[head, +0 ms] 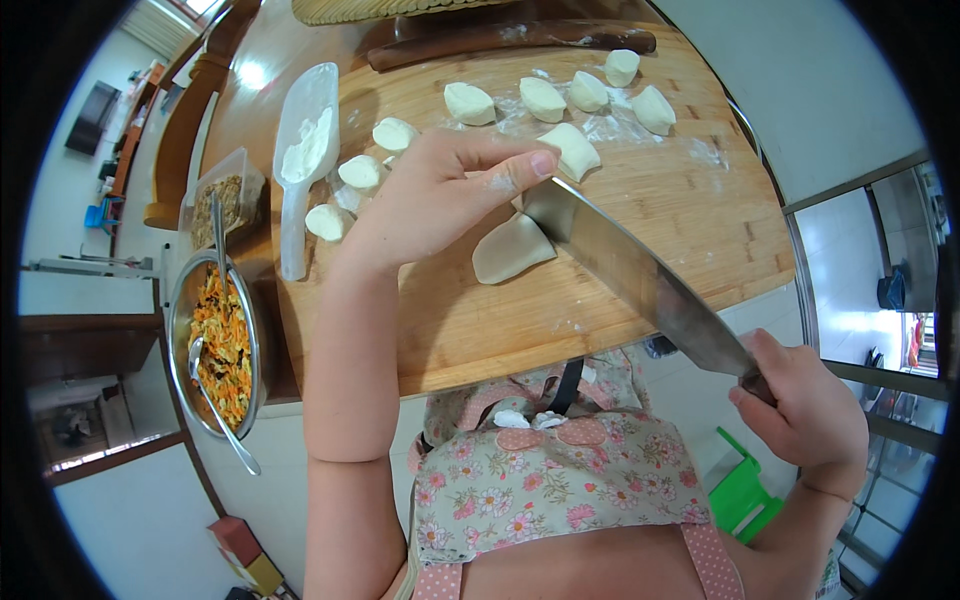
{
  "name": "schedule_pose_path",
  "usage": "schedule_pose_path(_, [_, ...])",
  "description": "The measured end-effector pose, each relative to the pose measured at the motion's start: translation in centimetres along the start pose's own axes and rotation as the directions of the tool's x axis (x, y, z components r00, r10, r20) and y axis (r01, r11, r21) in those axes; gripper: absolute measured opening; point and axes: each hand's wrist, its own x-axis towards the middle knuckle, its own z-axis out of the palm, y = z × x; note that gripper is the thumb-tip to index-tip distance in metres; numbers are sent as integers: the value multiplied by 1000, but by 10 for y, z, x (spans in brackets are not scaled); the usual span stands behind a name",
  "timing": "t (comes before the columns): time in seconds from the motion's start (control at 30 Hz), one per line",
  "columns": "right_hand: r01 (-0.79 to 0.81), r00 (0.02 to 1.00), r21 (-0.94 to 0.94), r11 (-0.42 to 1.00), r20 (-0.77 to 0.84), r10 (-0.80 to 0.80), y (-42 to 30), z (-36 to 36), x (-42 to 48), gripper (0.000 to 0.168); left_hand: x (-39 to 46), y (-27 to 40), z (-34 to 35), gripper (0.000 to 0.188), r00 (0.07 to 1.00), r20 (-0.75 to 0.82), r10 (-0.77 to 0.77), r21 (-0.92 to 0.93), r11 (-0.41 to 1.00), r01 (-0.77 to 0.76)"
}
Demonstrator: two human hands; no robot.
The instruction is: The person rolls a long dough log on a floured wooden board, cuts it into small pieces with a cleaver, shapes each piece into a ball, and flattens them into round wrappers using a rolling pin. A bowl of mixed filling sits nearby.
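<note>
My right hand (806, 405) grips the handle of a broad-bladed kitchen knife (637, 277). The blade slants up and left over the wooden board (600, 315), its far end at the fingertips of my left hand (465, 180). My left thumb and fingers come together by that blade end; whether they pinch the blade or dough is hidden. Under the blade's far part lies a flat piece of dough (511, 251). Just beyond my left fingertips sits a cut dough piece (574, 151). Several more dough pieces (469, 103) lie on the floured board, some left of my left hand.
A dark wooden rolling pin (510, 43) lies along the board's far edge. At left are a white plastic scoop with flour (292, 217), a plastic container of brown filling (247, 176) with a utensil, and a metal bowl (259, 337) of shredded vegetable filling with a spoon (225, 424).
</note>
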Motion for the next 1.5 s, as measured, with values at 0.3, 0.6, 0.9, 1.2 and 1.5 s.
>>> schedule_pose_path(0.3, [-24, 976, 304, 952, -198, 87, -2, 13, -8, 31, 1, -1, -20, 38, 895, -441, 70, -143, 979, -147])
schedule_pose_path(0.6, [278, 957, 261, 924, -154, -244, -16, 34, 18, 36, -2, 9, -16, 38, 924, -303, 235, -79, 960, -270])
schedule_pose_path(0.9, [227, 971, 182, 957, -114, -209, -29, 36, 17, 35, -2, 8, -8, 41, 947, -233, 223, -54, 969, -242])
schedule_pose_path(1.2, [337, 926, 102, 936, -215, -310, -20, 48, 18, 33, 2, 4, -3, 44, 948, -214, 238, -135, 954, -270])
schedule_pose_path(1.5, [185, 982, 140, 973, -60, -178, -27, 45, 25, 37, 9, -13, -5, 31, 970, -166, 175, -271, 938, -216])
